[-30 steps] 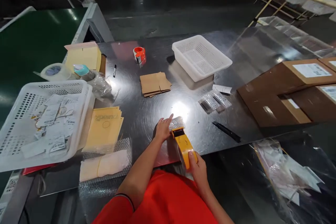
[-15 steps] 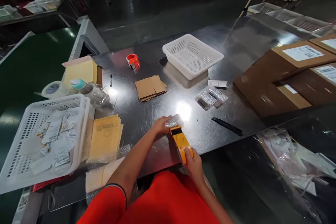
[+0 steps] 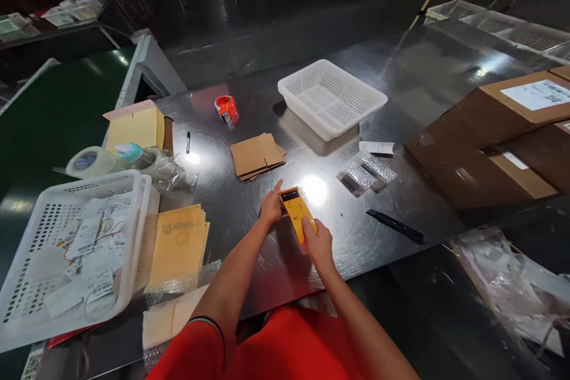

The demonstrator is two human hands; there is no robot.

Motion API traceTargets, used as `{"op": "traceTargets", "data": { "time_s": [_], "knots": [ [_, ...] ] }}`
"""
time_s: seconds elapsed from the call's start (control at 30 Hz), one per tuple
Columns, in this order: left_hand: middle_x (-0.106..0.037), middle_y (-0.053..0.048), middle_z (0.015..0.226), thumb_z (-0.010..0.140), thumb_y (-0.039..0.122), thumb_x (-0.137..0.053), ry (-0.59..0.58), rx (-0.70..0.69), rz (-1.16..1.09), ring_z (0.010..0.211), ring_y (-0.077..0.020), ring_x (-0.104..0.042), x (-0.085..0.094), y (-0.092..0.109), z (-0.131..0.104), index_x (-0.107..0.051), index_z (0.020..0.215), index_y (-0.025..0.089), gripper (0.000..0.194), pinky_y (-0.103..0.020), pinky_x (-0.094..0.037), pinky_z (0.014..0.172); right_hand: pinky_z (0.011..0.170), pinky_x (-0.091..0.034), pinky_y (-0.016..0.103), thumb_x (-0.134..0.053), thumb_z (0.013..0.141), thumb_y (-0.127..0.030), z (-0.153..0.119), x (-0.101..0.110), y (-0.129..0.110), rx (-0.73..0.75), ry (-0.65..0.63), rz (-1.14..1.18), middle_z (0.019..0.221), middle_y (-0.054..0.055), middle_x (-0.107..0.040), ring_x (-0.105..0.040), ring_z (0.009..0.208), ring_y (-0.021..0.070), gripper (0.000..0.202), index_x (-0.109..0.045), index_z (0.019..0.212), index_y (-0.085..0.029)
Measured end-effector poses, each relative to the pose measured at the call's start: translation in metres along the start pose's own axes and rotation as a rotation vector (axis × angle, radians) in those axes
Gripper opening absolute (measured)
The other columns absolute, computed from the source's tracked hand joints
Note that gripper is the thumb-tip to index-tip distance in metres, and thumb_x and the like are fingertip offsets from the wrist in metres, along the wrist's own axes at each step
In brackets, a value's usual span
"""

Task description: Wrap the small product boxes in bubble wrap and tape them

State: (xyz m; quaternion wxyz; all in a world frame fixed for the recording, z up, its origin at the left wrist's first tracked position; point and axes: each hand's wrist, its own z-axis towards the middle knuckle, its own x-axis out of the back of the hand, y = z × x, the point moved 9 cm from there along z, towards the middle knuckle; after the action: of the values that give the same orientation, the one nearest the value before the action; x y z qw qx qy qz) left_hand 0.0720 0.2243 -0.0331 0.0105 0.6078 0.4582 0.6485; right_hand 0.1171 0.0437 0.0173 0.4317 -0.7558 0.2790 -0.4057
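Note:
My right hand [image 3: 318, 242] grips a yellow tape dispenser [image 3: 299, 218], thumb on top, its dark cutting end pointing away from me. Close against that end, my left hand [image 3: 271, 206] is curled with a finger pointing forward. It holds a small bubble-wrapped packet, now almost wholly hidden behind the dispenser. To the right lie more bubble-wrapped packets [image 3: 366, 172] with a white slip [image 3: 376, 147] behind them. A stack of flat brown cardboard pieces [image 3: 256, 156] sits just beyond my hands.
A white basket [image 3: 332, 130] stands at the back, a red tape roll [image 3: 226, 108] left of it. A basket of labels [image 3: 138, 237] and yellow envelopes [image 3: 178, 243] are left. A black cutter [image 3: 395, 226] and cartons [image 3: 472, 148] are right. The metal table's [image 3: 356, 261] front edge is close.
Both hands have moved slightly forward and left, with the dispenser raised over the packet. The packet showed at the dispenser's end before and is now covered. My view has shifted a little.

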Motion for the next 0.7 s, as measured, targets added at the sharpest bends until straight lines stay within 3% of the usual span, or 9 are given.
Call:
{"op": "traceTargets", "data": {
  "time_s": [0.13, 0.3, 0.4, 0.5, 0.6, 0.7],
  "knots": [
    [-0.068, -0.008, 0.124, 0.075, 0.019, -0.069, -0.05, -0.073, 0.038, 0.114, -0.0275, -0.062, -0.007, 0.001, 0.003, -0.06, 0.127, 0.017, 0.053, -0.039, -0.043, 0.104, 0.05, -0.039, 0.029, -0.046, 0.077, -0.067, -0.028, 0.012, 0.021, -0.034, -0.04, 0.045, 0.058, 0.003, -0.059, -0.05, 0.054, 0.0178, 0.048, -0.056, 0.066, -0.021],
    [-0.063, -0.011, 0.131, 0.071, 0.028, -0.077, -0.08, -0.11, 0.133, 0.119, -0.0289, -0.058, -0.01, 0.009, -0.011, -0.055, 0.132, 0.02, 0.065, -0.043, -0.04, 0.106, 0.055, -0.044, 0.03, -0.049, 0.075, -0.069, -0.062, 0.026, 0.059, -0.082, -0.048, 0.091, 0.065, 0.004, -0.063, -0.054, 0.06, 0.0193, 0.051, -0.059, 0.069, -0.02],
    [-0.061, -0.012, 0.133, 0.074, 0.018, -0.072, -0.119, -0.153, 0.179, 0.121, -0.0284, -0.056, -0.012, 0.016, -0.014, -0.052, 0.135, 0.02, 0.064, -0.043, -0.039, 0.107, 0.054, -0.043, 0.031, -0.048, 0.073, -0.072, -0.06, 0.023, 0.067, -0.082, -0.014, 0.068, 0.062, 0.005, -0.061, -0.052, 0.058, 0.0194, 0.052, -0.055, 0.063, -0.021],
    [-0.064, -0.011, 0.128, 0.068, 0.006, -0.071, -0.169, -0.168, 0.183, 0.118, -0.028, -0.058, -0.01, 0.013, -0.005, -0.052, 0.134, 0.02, 0.07, -0.042, -0.04, 0.106, 0.055, -0.042, 0.032, -0.045, 0.074, -0.071, -0.051, 0.016, 0.063, -0.072, 0.022, 0.052, 0.06, 0.006, -0.061, -0.052, 0.058, 0.0203, 0.051, -0.053, 0.062, -0.022],
    [-0.063, -0.014, 0.128, 0.062, 0.005, -0.074, -0.195, -0.138, 0.167, 0.117, -0.0286, -0.059, -0.002, 0.001, 0.013, -0.049, 0.137, 0.015, 0.08, -0.04, -0.044, 0.103, 0.053, -0.041, 0.031, -0.042, 0.077, -0.068, -0.036, 0.006, 0.048, -0.063, 0.018, 0.044, 0.061, 0.005, -0.06, -0.053, 0.056, 0.0194, 0.048, -0.053, 0.065, -0.022],
    [-0.048, -0.02, 0.144, 0.064, 0.01, -0.075, -0.151, -0.082, 0.133, 0.13, -0.0303, -0.049, 0.015, -0.014, 0.028, -0.035, 0.145, 0.011, 0.09, -0.043, -0.042, 0.107, 0.051, -0.038, 0.028, -0.04, 0.079, -0.064, -0.005, -0.008, 0.02, -0.047, 0.004, -0.002, 0.058, 0.004, -0.059, -0.051, 0.054, 0.0182, 0.045, -0.051, 0.063, -0.023]
  ]
}}
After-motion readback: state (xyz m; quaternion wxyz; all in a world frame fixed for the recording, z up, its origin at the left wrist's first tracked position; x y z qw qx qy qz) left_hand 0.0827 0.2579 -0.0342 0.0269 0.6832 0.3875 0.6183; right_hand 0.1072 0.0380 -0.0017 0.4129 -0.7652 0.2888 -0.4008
